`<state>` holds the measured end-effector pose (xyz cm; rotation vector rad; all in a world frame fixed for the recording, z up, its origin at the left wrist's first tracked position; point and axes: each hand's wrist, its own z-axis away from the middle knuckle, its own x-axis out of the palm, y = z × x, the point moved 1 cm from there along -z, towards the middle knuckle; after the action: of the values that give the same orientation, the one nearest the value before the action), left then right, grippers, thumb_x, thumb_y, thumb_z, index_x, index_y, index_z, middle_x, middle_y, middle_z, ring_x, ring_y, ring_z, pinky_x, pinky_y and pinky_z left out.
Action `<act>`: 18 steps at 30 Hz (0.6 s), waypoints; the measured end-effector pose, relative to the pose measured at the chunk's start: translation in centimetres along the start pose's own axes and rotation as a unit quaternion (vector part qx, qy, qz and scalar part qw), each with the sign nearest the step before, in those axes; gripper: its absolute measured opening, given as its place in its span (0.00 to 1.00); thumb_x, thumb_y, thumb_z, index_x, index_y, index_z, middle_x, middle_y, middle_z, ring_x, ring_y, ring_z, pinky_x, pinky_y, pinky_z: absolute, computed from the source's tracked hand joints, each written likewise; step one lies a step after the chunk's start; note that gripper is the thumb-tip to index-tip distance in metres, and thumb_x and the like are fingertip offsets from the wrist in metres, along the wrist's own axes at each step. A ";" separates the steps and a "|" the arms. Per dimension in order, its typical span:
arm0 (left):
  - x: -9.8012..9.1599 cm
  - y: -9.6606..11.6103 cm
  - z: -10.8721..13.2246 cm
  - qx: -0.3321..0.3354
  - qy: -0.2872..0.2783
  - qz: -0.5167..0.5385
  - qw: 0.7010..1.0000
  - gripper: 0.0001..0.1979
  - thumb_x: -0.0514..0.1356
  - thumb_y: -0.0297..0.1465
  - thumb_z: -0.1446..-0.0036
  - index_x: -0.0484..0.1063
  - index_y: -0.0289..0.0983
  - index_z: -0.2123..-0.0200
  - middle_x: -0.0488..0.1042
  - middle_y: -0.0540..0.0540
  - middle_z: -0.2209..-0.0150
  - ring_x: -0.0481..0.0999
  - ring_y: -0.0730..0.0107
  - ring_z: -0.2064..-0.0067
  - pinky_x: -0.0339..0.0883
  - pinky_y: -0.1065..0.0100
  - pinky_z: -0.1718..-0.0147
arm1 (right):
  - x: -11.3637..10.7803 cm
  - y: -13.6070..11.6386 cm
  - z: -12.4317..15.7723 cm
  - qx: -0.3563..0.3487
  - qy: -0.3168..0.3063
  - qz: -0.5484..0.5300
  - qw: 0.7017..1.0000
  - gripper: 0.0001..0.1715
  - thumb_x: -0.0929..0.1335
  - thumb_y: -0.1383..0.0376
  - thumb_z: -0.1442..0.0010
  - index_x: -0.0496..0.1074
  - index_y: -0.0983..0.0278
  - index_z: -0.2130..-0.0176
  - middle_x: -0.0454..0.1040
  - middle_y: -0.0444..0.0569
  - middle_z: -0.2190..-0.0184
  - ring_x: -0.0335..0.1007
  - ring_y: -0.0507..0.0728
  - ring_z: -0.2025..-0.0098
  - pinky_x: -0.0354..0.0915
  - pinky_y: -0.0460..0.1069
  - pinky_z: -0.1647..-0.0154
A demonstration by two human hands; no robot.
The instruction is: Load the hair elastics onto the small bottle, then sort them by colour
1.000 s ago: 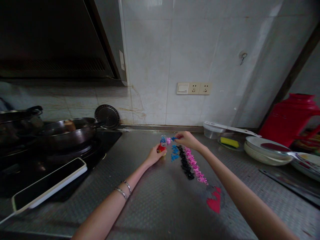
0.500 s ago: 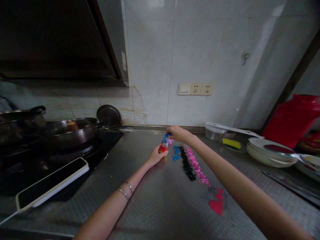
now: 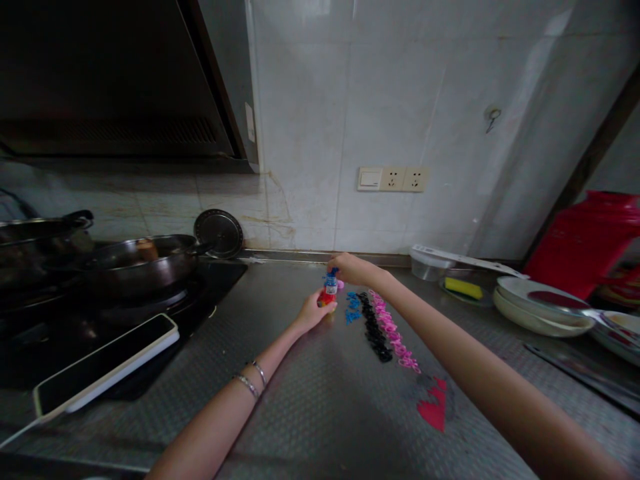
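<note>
1. Bottle [image 3: 331, 289], small and clear with red and blue inside, is in front of me in the head view, above the far middle of the metal counter [image 3: 295, 407]. Its long axis runs close to vertical, leaning slightly right at the top, and its mouth points up. I cannot tell whether its base touches the metal.
2. My left hand [image 3: 316, 313] is closed around the lower part, thumb toward me.
3. My right hand [image 3: 348, 268] is above, fingers drawn together at the mouth, where dark blue pieces [image 3: 332, 272] show; I cannot tell whether I am pinching them or only touching them. These fingers partly cover the mouth.
4. Just right of the bottle is a pink thing [image 3: 341, 285], partly hidden.
5. Nearer me, to the right, lie blue bits [image 3: 353, 308], a row of black pieces [image 3: 376, 332] and a row of pink loops [image 3: 393, 327], then a jagged red patch [image 3: 434, 407].
6. My right forearm stretches between these rows and the yellow sponge [image 3: 463, 288], pale bowl [image 3: 543, 319] and red flask [image 3: 583, 243].
7. Well off to my left, a phone [image 3: 107, 365] rests by the stove, with a pan [image 3: 143, 270] beyond.
</note>
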<state>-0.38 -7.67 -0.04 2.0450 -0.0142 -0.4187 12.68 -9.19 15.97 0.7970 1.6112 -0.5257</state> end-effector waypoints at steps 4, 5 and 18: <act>-0.1 0.2 0.1 0.004 0.001 -0.006 1.000 0.19 0.60 0.34 0.53 0.68 0.34 0.56 0.74 0.44 0.61 0.72 0.67 0.61 0.63 0.65 0.57 | 0.2 0.4 -0.1 0.007 0.013 -0.049 0.999 0.18 0.63 0.78 0.56 0.74 0.68 0.64 0.75 0.51 0.66 0.68 0.53 0.65 0.60 0.43 0.65; -0.1 0.3 0.1 0.005 0.001 -0.004 1.000 0.19 0.60 0.34 0.53 0.68 0.34 0.56 0.74 0.44 0.60 0.72 0.67 0.60 0.63 0.65 0.57 | 0.2 0.4 -0.1 0.012 0.018 -0.062 0.998 0.19 0.63 0.78 0.56 0.74 0.68 0.64 0.75 0.51 0.66 0.68 0.52 0.66 0.60 0.43 0.65; -0.1 0.9 0.2 0.002 -0.005 -0.001 1.000 0.19 0.60 0.33 0.52 0.68 0.34 0.55 0.74 0.44 0.60 0.72 0.67 0.60 0.63 0.66 0.58 | 1.1 1.0 0.9 0.066 0.093 -0.154 0.981 0.10 0.66 0.72 0.51 0.75 0.69 0.67 0.75 0.50 0.70 0.69 0.53 0.68 0.61 0.44 0.65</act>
<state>-0.41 -8.22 0.65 2.0464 -0.0202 -0.4301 13.93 -8.98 14.81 0.7136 1.9038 -0.8043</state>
